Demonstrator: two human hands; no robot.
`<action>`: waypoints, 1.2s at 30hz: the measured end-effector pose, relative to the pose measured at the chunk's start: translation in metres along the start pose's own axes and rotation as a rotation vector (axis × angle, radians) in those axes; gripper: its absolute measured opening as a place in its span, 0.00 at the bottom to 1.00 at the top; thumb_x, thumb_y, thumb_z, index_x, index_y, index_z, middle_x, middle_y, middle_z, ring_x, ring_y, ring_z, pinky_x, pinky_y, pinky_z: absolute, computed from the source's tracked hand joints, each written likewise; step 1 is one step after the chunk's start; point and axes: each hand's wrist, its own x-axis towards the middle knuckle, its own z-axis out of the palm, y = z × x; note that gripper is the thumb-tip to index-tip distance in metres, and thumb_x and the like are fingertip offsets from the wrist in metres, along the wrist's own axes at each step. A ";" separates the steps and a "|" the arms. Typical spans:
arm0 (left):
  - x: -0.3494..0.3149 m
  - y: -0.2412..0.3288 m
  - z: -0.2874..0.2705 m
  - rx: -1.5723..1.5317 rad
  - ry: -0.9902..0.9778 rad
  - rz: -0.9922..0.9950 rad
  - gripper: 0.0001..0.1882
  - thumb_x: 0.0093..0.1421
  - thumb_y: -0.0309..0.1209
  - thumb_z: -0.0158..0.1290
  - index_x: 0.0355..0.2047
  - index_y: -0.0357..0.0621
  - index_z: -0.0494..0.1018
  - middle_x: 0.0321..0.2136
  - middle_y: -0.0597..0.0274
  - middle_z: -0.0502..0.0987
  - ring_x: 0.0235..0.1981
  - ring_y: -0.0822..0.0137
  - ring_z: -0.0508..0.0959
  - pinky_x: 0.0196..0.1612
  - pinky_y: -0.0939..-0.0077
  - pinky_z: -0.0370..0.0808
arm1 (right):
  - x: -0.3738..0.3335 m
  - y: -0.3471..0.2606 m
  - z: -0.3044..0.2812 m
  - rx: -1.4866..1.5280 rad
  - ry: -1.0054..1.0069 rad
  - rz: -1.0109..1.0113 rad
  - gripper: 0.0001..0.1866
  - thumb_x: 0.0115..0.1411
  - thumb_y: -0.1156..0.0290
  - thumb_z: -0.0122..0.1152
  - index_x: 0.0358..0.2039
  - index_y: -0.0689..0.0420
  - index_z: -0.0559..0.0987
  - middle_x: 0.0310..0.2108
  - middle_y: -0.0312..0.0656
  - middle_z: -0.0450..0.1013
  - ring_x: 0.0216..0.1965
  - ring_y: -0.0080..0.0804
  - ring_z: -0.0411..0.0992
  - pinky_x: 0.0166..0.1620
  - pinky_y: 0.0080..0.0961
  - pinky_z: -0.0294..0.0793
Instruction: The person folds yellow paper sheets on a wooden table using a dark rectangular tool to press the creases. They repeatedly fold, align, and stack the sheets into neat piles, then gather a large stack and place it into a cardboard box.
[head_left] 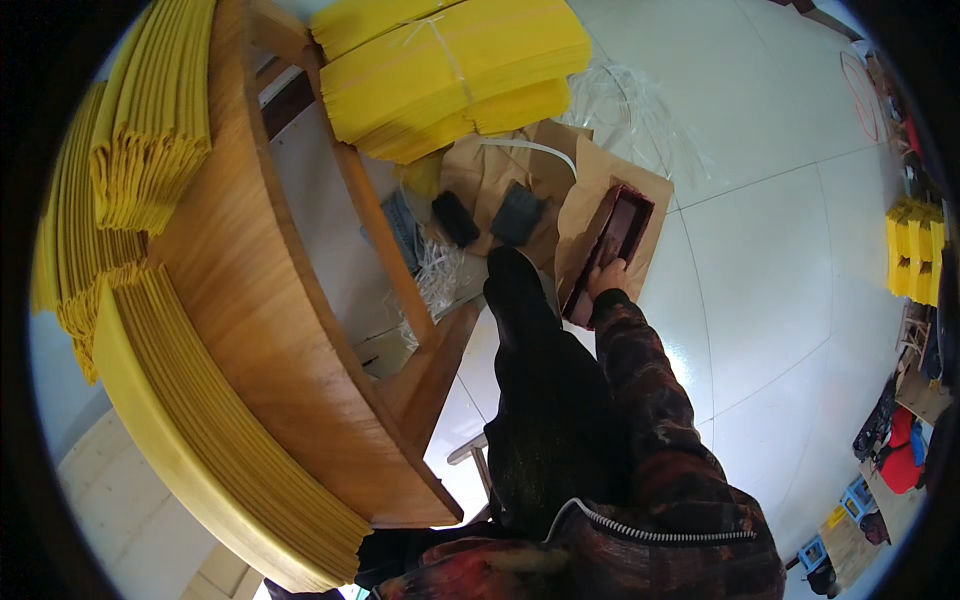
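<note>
My right hand [606, 277] reaches down to the floor and grips the near end of a dark red, long box-like stack [614, 243] lying on brown paper [592, 195]. The plaid sleeve of that arm runs up from the lower edge. My left hand is not in view. My dark-trousered leg and shoe [520, 290] stand just left of the hand.
A wooden table [260, 300] fills the left, carrying stacks of yellow folded sheets [140, 110]. Tied yellow bundles [450, 65] lie on the floor beyond, with white strapping [630, 100], two dark pads [487, 216] and brown paper. More yellow stacks [913, 248] and a small stool sit far right.
</note>
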 end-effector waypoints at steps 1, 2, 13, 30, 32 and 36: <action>-0.001 0.000 0.001 0.005 0.001 -0.006 0.20 0.64 0.38 0.34 0.48 0.36 0.63 0.42 0.55 0.70 0.42 0.65 0.71 0.45 0.75 0.69 | 0.003 0.000 0.001 0.021 0.004 -0.016 0.19 0.54 0.60 0.53 0.35 0.64 0.64 0.34 0.61 0.71 0.38 0.54 0.71 0.42 0.42 0.69; -0.001 0.001 0.003 0.009 0.000 -0.009 0.20 0.64 0.38 0.34 0.48 0.36 0.63 0.42 0.55 0.70 0.42 0.65 0.71 0.45 0.75 0.69 | 0.006 0.000 0.001 0.028 0.008 -0.025 0.19 0.53 0.60 0.53 0.35 0.64 0.64 0.34 0.61 0.71 0.38 0.54 0.71 0.42 0.42 0.69; 0.009 -0.006 0.031 0.022 -0.035 -0.041 0.20 0.64 0.38 0.34 0.48 0.36 0.64 0.41 0.55 0.71 0.42 0.65 0.71 0.44 0.75 0.70 | 0.014 0.010 -0.002 -0.032 0.098 -0.039 0.21 0.53 0.58 0.53 0.36 0.63 0.63 0.30 0.56 0.73 0.34 0.51 0.73 0.39 0.41 0.71; 0.006 0.000 0.037 -0.003 -0.030 -0.036 0.20 0.63 0.39 0.34 0.46 0.37 0.65 0.40 0.55 0.71 0.41 0.64 0.72 0.43 0.74 0.71 | 0.046 0.018 0.016 0.068 -0.099 0.024 0.22 0.55 0.60 0.52 0.41 0.65 0.61 0.37 0.60 0.70 0.41 0.52 0.70 0.45 0.41 0.69; 0.006 0.000 0.036 -0.022 -0.034 -0.029 0.20 0.63 0.39 0.34 0.46 0.37 0.65 0.40 0.55 0.71 0.41 0.64 0.72 0.43 0.74 0.71 | 0.045 0.017 0.016 0.097 -0.097 0.033 0.23 0.54 0.60 0.53 0.42 0.65 0.61 0.39 0.60 0.70 0.43 0.52 0.70 0.46 0.41 0.68; 0.005 0.001 0.034 -0.039 -0.048 -0.018 0.20 0.63 0.39 0.34 0.46 0.37 0.65 0.40 0.55 0.71 0.40 0.64 0.72 0.42 0.73 0.71 | 0.032 0.016 0.013 0.070 -0.060 0.024 0.23 0.54 0.60 0.54 0.42 0.64 0.61 0.38 0.59 0.70 0.42 0.51 0.70 0.45 0.41 0.69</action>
